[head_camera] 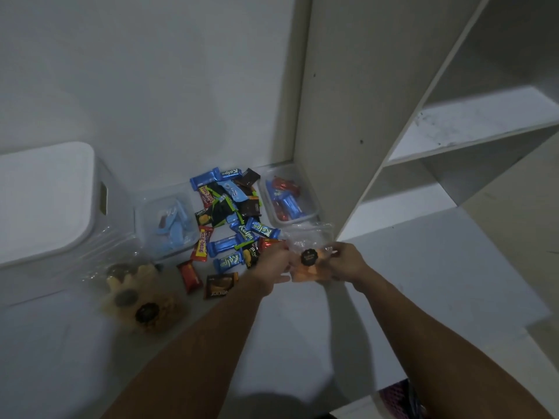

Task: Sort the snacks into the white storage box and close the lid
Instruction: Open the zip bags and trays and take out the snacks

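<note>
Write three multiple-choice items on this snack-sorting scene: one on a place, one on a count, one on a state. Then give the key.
1. Where is the white storage box?
A. far left, by the wall
B. on a shelf
C. between the hands

2. How many clear tubs sit beside the loose pile of snacks?
A. none
B. two
C. five

3. What are the hands doing?
A. both lie flat on the floor
B. both hold one clear bag
C. one lifts the box lid

Key: 1 A, it stands left of the left clear tub. 2 B, that one and the right clear tub. 3 B, the left hand and right hand grip the clear bag of orange snacks.
</note>
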`<state>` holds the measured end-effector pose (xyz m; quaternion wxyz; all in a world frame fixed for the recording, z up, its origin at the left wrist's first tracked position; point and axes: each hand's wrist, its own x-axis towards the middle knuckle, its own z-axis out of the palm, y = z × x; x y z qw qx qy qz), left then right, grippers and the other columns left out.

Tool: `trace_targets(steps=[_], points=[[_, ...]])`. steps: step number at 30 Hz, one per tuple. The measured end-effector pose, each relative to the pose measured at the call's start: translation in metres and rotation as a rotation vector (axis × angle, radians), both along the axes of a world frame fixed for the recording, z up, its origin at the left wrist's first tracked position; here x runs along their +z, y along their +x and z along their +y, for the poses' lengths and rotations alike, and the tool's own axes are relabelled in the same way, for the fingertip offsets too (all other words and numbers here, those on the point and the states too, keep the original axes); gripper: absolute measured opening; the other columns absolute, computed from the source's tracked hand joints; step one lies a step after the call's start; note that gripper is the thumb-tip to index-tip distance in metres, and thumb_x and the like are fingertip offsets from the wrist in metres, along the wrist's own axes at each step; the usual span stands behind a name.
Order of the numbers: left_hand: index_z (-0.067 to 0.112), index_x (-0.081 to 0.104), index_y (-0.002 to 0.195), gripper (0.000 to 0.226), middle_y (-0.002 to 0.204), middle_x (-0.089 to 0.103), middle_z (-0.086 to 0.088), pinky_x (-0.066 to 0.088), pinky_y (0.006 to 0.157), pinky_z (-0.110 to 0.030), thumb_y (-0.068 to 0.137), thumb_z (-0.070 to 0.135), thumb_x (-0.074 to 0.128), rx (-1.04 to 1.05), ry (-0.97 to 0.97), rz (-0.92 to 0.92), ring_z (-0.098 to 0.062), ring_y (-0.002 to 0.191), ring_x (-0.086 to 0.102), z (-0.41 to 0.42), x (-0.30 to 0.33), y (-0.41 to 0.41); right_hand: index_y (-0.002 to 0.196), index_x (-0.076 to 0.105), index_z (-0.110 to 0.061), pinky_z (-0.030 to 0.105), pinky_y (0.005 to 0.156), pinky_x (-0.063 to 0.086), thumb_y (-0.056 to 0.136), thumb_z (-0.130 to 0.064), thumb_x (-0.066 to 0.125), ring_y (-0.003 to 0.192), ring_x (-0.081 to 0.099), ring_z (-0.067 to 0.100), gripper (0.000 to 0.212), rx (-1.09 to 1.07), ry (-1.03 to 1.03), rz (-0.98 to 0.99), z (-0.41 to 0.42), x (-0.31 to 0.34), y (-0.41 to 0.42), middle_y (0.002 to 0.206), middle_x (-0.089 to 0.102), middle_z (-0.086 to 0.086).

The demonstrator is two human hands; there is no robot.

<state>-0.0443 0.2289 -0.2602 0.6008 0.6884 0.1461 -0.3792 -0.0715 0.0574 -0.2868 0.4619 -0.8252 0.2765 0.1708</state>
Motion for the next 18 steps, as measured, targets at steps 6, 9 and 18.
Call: trace_targets(steps=[6, 9, 18], points=[[0.023, 0.067, 0.082, 0.022, 0.078, 0.061, -0.002, 0.045, 0.071, -0.034, 0.084, 0.005, 0.056, 0.035, 0.062, -0.205, -0.018, 0.075, 0.055, 0.020, 0.012, 0.001, 0.088, 0.074, -0.021, 0.041, 0.077, 0.060, 0.072, -0.020, 0.080, 0.085, 0.070, 0.023, 0.017, 0.097, -0.045, -0.142, 0.012, 0.010, 0.005, 0.090, 0.070, 0.004], [0.017, 0.065, 0.089, 0.008, 0.083, 0.065, -0.006, 0.054, 0.080, -0.039, 0.081, 0.016, 0.064, 0.136, 0.093, -0.328, -0.022, 0.082, 0.063, 0.033, 0.016, -0.001, 0.091, 0.075, -0.018, 0.045, 0.078, 0.059, 0.076, -0.022, 0.079, 0.083, 0.070, 0.025, 0.016, 0.131, -0.076, -0.235, 0.024, 0.014, 0.008, 0.089, 0.071, 0.004], [0.008, 0.064, 0.073, 0.026, 0.063, 0.062, -0.003, 0.049, 0.050, -0.021, 0.090, 0.028, 0.063, 0.260, 0.064, -0.531, -0.008, 0.053, 0.061, 0.074, 0.049, -0.004, 0.093, 0.076, -0.019, 0.039, 0.079, 0.056, 0.079, -0.020, 0.076, 0.076, 0.066, 0.021, 0.013, 0.156, -0.142, -0.416, 0.079, 0.036, 0.014, 0.089, 0.072, 0.003]])
